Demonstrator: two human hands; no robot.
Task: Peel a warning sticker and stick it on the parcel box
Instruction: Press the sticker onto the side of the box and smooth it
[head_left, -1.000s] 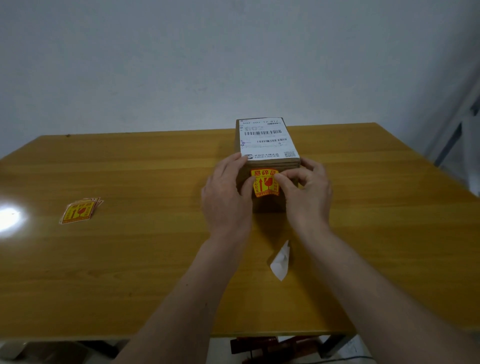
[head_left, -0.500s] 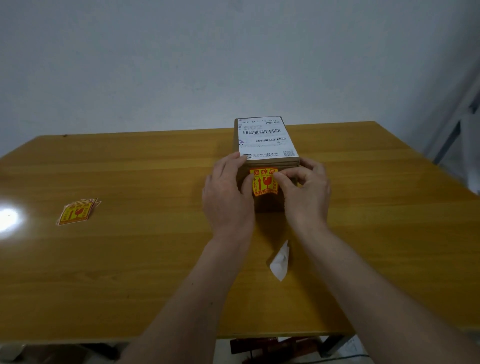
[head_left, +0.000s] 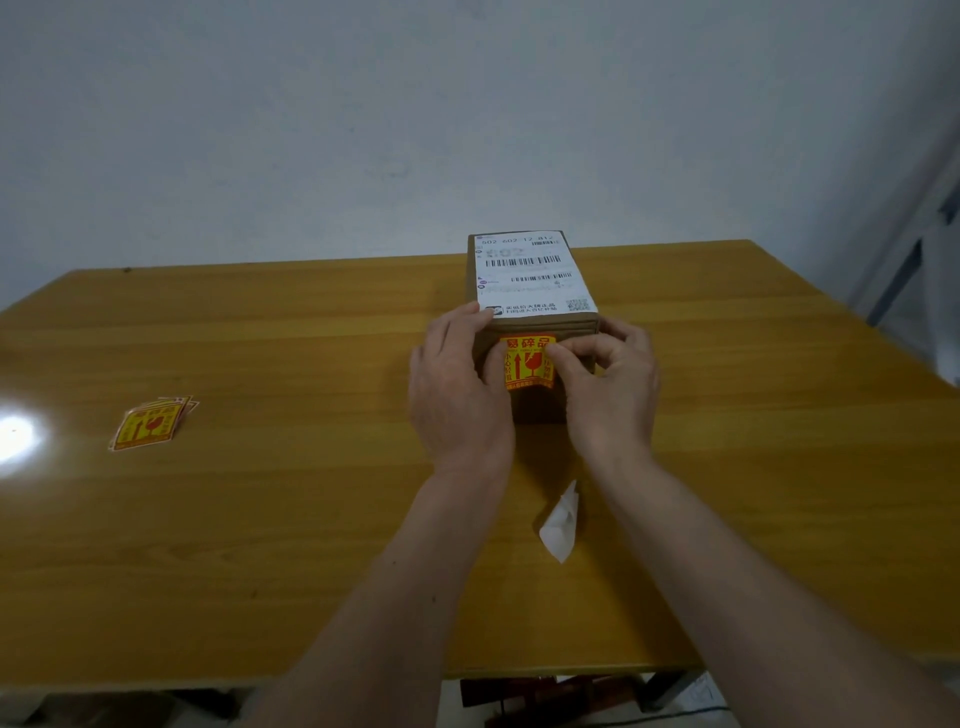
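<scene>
A: Yellow and red on brown card: the warning sticker (head_left: 528, 362) sits on the near side face of the parcel box (head_left: 530, 312), just under its top edge. Why there and not on top?

B: The top is nearly all taken by the white shipping label (head_left: 532, 275). Covering its barcodes would spoil it, so I judge the side face was the free spot.

A: And the 2 hands?

B: The left hand (head_left: 457, 384) lies with its fingers loosely spread against the box's left corner, the forefinger up at the top edge. That looks like bracing, so the light box does not slide away on the glossy desk (head_left: 291, 519). The right hand (head_left: 608, 384) has its fingertips (head_left: 558, 352) bunched and pressed on the sticker's right edge. Neither hand pinches anything.

A: So it is rubbing it down?

B: That is my reading. The sticker seems to lie flat against the card, and its lower right corner is hidden behind the fingers, so I cannot tell whether that corner has stuck.

A: The white scrap near the forearms?

B: A curled backing paper (head_left: 560, 525), lying on the desk close to the person, probably the liner peeled off this sticker. Well away to the left lies the pile of spare stickers (head_left: 148, 423), fanned out and clear of the work.

A: What is left to do?

B: Little, I think: a firm press over the edges, then let go.
</scene>
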